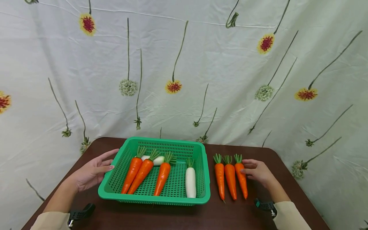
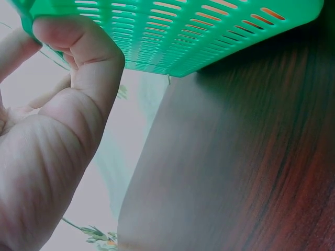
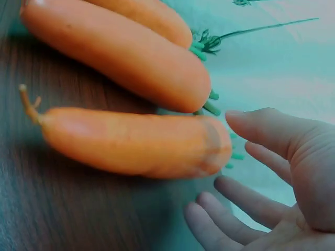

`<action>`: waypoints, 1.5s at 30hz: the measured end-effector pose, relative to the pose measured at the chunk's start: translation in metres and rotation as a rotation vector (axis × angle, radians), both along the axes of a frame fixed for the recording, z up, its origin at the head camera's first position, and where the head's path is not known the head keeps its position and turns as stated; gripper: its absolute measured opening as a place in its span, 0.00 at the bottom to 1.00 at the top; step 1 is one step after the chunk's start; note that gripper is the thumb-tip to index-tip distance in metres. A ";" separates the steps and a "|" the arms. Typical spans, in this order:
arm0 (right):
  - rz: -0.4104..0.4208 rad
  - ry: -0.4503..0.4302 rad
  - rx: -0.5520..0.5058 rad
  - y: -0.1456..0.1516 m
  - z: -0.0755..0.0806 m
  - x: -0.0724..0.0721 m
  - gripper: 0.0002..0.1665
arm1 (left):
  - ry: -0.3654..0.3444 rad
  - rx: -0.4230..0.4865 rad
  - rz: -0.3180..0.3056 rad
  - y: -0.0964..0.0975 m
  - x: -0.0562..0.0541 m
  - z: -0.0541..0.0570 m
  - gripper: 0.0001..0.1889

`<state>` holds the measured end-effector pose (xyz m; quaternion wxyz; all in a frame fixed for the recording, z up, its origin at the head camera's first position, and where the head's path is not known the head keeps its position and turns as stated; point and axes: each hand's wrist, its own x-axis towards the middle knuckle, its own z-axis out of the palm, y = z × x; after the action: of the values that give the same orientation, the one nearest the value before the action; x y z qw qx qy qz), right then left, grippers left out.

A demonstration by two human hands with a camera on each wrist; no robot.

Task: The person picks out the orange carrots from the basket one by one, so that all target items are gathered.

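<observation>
A green plastic basket stands on the table, with three carrots in its left and middle part. One white radish lies on the basket's right side; another white radish is partly hidden behind the carrot tops. My left hand pinches the basket's left rim, thumb against the green edge. To the right of the basket, three more carrots lie side by side. Beside the rightmost carrot is my right hand, fingers spread and thumb near its leafy end.
The dark brown wooden table backs onto a hanging white cloth printed with flowers. Black bands are worn on both wrists, below light sleeves.
</observation>
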<state>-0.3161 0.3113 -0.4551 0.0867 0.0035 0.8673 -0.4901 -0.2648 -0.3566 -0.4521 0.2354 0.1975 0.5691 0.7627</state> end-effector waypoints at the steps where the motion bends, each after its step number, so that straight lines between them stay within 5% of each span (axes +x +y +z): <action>1: -0.004 0.014 0.018 0.000 0.001 -0.001 0.37 | 0.000 -0.001 0.001 0.000 0.000 0.000 0.39; 9: -0.018 0.147 0.082 -0.012 0.014 0.002 0.34 | -0.005 -0.001 -0.007 0.001 -0.002 0.000 0.40; 19: 0.027 0.243 0.021 -0.043 0.041 0.013 0.28 | 0.002 0.000 -0.016 -0.001 -0.002 -0.002 0.38; 31: 0.158 0.253 0.018 -0.078 0.057 0.023 0.24 | -0.002 0.004 -0.017 -0.002 -0.001 -0.003 0.38; 45: 0.420 0.132 -0.201 -0.124 0.073 0.037 0.26 | -0.004 -0.040 0.000 -0.002 -0.003 -0.001 0.38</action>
<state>-0.2793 0.1868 -0.3824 0.1296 -0.2174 0.7997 -0.5444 -0.2673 -0.3587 -0.4535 0.2404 0.1913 0.5839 0.7514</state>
